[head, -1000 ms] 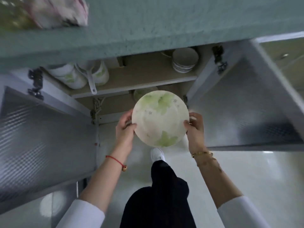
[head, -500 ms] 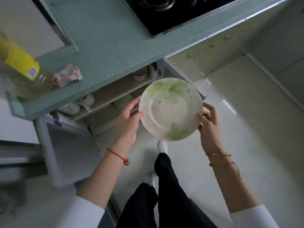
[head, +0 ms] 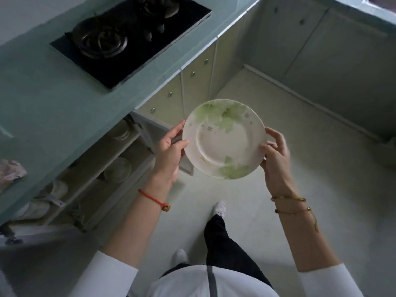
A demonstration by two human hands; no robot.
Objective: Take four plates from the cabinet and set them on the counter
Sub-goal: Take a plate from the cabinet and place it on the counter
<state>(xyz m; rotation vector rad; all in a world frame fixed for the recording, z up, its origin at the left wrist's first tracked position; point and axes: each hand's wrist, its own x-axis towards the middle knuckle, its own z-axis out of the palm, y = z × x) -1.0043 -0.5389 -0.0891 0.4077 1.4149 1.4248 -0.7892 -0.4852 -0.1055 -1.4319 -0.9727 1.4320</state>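
Here the plate (head: pixel 224 138) is held level between both hands, clear of the cabinet (head: pixel 111 168) and not yet over the counter (head: pixel 53 108). The left hand (head: pixel 169 151) and right hand (head: pixel 275 153) are each closed on an opposite rim, thumbs on top, probably so it cannot tip in transit.

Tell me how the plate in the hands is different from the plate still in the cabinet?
The held plate is up in the air above the floor, gripped at its rim by the left hand and right hand; the cabinet plate rests on the lower shelf. The held plate is brightly lit, showing green leaves and small flowers; the cabinet plate sits in shadow, its pattern unclear. Both are round and pale.
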